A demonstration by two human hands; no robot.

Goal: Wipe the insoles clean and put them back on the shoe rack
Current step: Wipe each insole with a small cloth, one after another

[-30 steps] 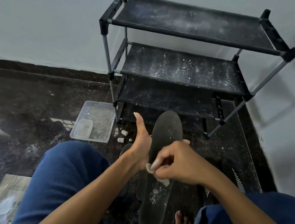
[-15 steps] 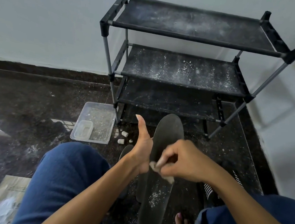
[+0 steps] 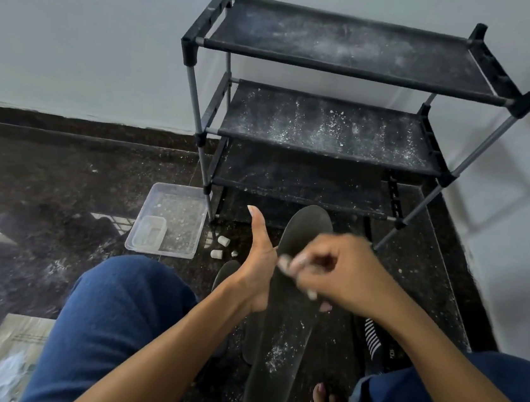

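Left hand (image 3: 256, 276) grips the long dark foam insole (image 3: 286, 319); right hand (image 3: 334, 275), pinching a small white wipe (image 3: 284, 264), should sweep heelward over the powder below.

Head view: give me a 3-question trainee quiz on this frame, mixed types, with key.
1. True or false: the rack has insoles on its shelves.
2. What supports the insole? A) left hand B) tray C) rack
3. Fill in: the right hand pinches a small pale ____ against the insole.

Key: 1 false, the shelves show only white dust. 2 A. 3 wipe, blurred by motion; white specks remain lower on the insole.
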